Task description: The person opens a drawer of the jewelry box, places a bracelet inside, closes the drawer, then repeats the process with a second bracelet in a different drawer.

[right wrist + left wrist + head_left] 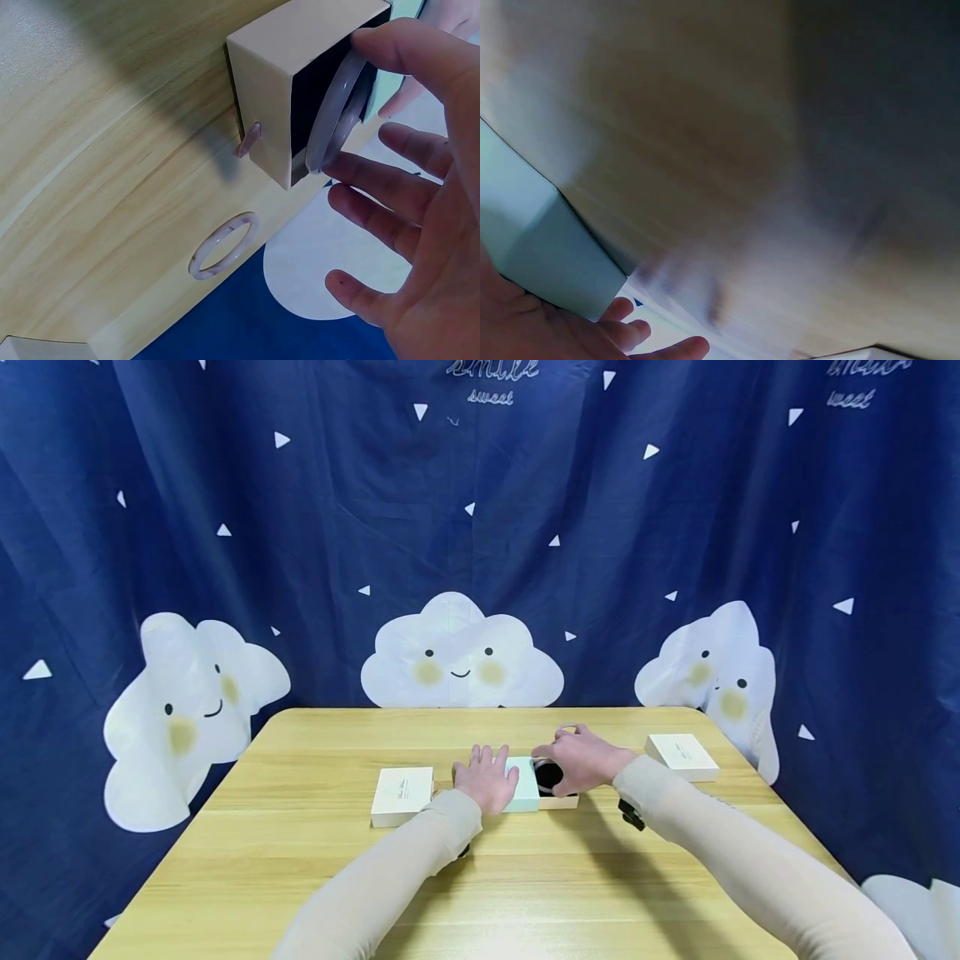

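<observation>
My left hand (486, 783) rests on a mint-green box sleeve (525, 789), fingers extended. In the left wrist view its fingertips lie by the corner of the mint box (562, 255). From the sleeve's right side a cream drawer (262, 97) sticks out, black inside, with a small pinkish pull tab (250, 140) on its end. My right hand (585, 760) is over this drawer. Between its thumb and a fingertip it pinches a pale mauve bangle (328, 112), which sits at the drawer's black opening. The other right fingers are spread apart.
A second, marbled bangle (225, 246) lies on the table behind the drawer. White lidded boxes stand to the left (401, 793) and at the back right (681, 756) of the wooden table (300, 860). A blue curtain (322, 527) hangs behind the far edge.
</observation>
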The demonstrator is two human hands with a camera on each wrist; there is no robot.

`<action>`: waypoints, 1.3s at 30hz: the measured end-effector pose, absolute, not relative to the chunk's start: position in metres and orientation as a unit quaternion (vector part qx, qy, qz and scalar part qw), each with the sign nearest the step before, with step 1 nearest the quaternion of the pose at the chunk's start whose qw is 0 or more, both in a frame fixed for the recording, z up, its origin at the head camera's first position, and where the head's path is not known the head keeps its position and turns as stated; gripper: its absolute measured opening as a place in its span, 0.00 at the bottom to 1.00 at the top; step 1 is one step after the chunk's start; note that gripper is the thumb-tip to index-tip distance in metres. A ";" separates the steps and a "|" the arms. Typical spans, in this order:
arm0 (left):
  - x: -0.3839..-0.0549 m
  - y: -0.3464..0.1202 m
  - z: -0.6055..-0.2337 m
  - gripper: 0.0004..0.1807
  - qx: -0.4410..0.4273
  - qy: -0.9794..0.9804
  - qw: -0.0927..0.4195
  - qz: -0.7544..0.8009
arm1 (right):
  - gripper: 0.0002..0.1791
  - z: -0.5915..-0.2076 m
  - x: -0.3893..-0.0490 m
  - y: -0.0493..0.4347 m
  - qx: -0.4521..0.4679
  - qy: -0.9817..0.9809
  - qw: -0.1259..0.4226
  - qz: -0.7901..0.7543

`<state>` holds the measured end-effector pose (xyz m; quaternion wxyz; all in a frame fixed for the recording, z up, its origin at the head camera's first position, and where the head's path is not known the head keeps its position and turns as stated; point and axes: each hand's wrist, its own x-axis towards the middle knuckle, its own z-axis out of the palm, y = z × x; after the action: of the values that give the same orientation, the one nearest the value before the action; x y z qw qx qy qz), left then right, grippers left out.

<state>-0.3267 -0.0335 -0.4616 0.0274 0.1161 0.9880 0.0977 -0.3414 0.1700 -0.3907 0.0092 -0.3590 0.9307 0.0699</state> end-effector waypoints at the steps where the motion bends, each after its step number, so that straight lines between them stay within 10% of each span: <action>1: -0.327 -0.034 -0.462 0.34 0.116 0.988 0.027 0.099 | 0.31 -0.391 -0.341 0.170 -0.359 0.931 0.010 0.072; 39: -0.332 -0.033 -0.466 0.35 0.114 0.989 0.030 0.092 | 0.38 -0.395 -0.339 0.190 -0.355 0.934 0.004 0.038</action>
<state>-0.3318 -0.0334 -0.4662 0.0298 0.1141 0.9887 0.0921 -0.3387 0.1902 -0.3950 0.0040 -0.3552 0.9340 0.0382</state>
